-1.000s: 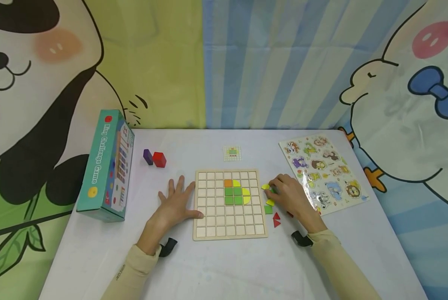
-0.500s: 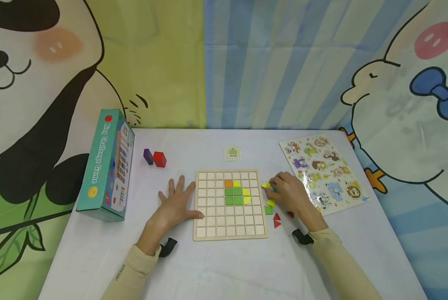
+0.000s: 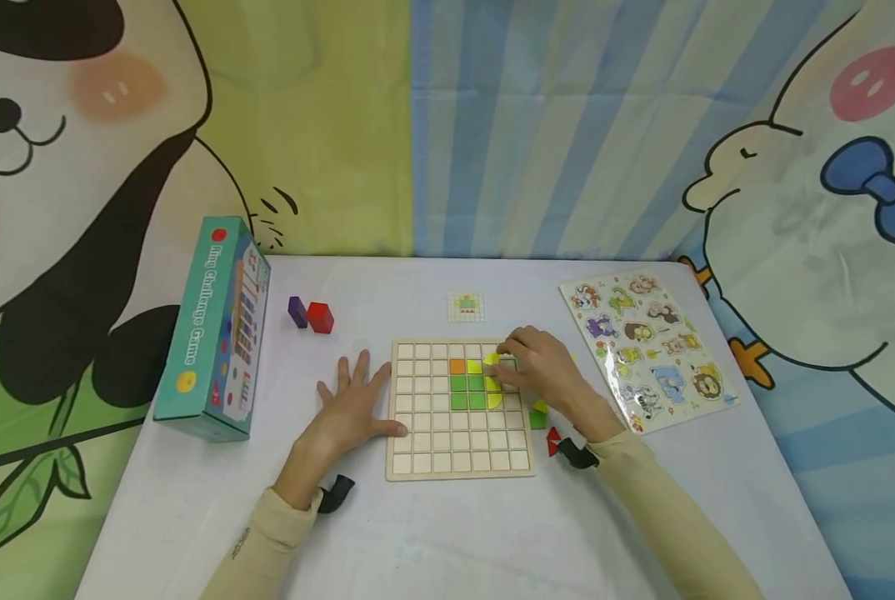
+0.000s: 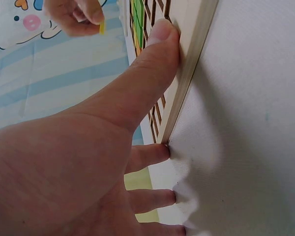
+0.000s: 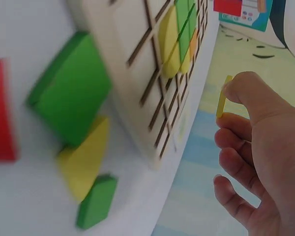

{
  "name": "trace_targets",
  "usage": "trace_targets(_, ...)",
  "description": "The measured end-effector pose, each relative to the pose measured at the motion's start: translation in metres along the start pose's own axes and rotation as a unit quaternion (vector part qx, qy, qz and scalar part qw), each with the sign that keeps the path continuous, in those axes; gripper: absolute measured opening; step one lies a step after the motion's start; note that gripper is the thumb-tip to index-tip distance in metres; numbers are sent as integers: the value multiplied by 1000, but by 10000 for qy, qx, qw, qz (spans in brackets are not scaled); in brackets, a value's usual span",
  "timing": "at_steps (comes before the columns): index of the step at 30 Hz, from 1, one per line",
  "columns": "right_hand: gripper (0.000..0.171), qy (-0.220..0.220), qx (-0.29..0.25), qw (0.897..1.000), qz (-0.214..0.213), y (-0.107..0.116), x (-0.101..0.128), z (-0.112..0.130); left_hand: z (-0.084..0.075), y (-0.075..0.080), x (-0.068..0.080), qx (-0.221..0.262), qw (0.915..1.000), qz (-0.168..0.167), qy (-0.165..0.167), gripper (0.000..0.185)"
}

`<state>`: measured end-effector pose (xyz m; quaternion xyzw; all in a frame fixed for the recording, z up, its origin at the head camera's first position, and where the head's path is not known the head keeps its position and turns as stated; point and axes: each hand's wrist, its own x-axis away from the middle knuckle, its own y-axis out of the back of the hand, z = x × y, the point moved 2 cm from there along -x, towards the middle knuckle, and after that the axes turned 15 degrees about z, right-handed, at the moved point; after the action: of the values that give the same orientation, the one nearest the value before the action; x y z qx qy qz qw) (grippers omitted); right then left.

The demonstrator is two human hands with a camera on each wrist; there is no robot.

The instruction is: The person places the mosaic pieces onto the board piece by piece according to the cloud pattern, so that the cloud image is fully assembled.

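On the table lies a wooden grid board [image 3: 432, 458] holding an orange square [image 3: 457, 367], several green squares [image 3: 467, 392] and yellow rounded pieces [image 3: 495, 401]. My left hand [image 3: 346, 414] is spread flat beside it, its thumb [image 4: 157, 54] laid over the board's left edge and the other fingertips on the table. Between thumb and index finger my right hand [image 3: 545, 371] pinches a thin yellow piece [image 5: 223, 98], held above the board's upper right part. In the right wrist view that piece shows edge-on, clear of the board.
Right of the board lie green pieces [image 5: 73, 91], a yellow piece [image 5: 86, 162] and red triangles [image 3: 552, 440], partly hidden by my right arm. A small pattern card [image 3: 466, 307] is behind the board. A sticker sheet [image 3: 650, 350], game box [image 3: 211, 333] and red block [image 3: 320, 317] stand farther out.
My right hand has moved left from the loose pieces beside the board to above its upper right part, bringing a yellow piece. My left hand stays in place.
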<state>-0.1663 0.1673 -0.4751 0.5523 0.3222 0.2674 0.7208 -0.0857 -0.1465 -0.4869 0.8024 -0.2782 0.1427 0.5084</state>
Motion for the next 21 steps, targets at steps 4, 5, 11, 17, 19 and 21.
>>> trace_targets(4, 26, 384, 10, 9992, 83, 1, -19, 12, 0, 0, -1, 79, 10000, 5, -2, 110)
trace_targets(5, 26, 430, 0, 9990, 139, 0, -23, 14, 0, 0, -1, 89, 10000, 0, -5, 110)
trace_targets(11, 30, 616, 136, 9971, 431, -13, -41, 24, 0, -4, -1, 81, 9999, 106, 62, 111)
trace_targets(17, 25, 915, 112, 9948, 428, -22, -54, 31, 0, -4, 0, 96, 9999, 109, 68, 112)
trace_targets(19, 26, 970, 187, 9942, 422, -24, -57, 32, 0, -3, 0, 130, 9998, 102, 75, 112)
trace_targets(21, 26, 1011, 279, 9936, 425, -27, -59, 33, 0, -2, 0, 131, 9998, 96, 75, 112)
